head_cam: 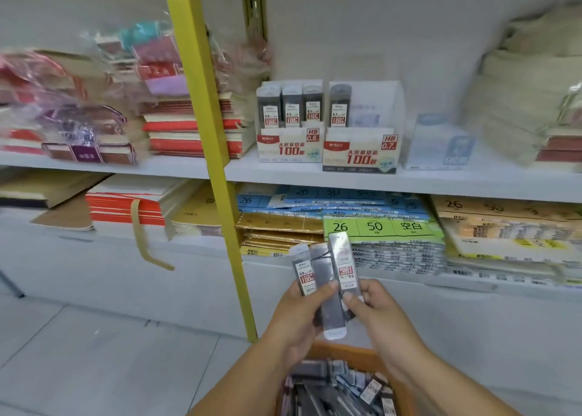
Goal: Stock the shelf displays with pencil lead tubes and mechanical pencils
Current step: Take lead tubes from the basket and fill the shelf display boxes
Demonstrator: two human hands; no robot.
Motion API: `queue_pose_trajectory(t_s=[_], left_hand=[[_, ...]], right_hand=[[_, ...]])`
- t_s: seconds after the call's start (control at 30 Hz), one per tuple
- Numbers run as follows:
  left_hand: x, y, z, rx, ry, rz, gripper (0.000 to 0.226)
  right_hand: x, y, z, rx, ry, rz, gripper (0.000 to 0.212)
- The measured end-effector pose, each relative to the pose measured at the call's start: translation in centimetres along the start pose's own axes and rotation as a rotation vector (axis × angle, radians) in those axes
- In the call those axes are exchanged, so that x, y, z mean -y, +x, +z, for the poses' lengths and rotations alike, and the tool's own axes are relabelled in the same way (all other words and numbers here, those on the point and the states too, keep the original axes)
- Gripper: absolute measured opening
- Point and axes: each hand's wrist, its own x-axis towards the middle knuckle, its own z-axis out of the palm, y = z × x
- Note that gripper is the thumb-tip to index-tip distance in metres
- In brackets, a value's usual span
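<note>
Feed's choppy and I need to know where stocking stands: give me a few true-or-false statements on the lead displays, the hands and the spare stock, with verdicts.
1. The HB 0.5 display shows three lead tubes, more than the HB 0.7 display. True.
2. The HB 0.7 display is full. False: only one tube shows in it, at its left end.
3. Both hands hold lead tubes. True: the left hand and right hand grip one small bunch together.
4. The spare stock lies loose on the floor. False: spare tubes fill an orange basket below the hands.
</note>
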Motion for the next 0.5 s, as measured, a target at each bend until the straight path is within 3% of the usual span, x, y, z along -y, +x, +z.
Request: queue_pose_trajectory(t_s=[0.3,0.5], left_hand=[[-8.5,0.3,1.8,0.100,0.020,0.165,0.042],[-10.3,1.2,1.7,0.008,0.018,0.229,0.034]], right_hand=[[9.7,1.2,-1.3,0.137,-0.064,-0.180,0.012],[12.2,2.4,-1.5,0.099,-0.025,-0.175,0.027]])
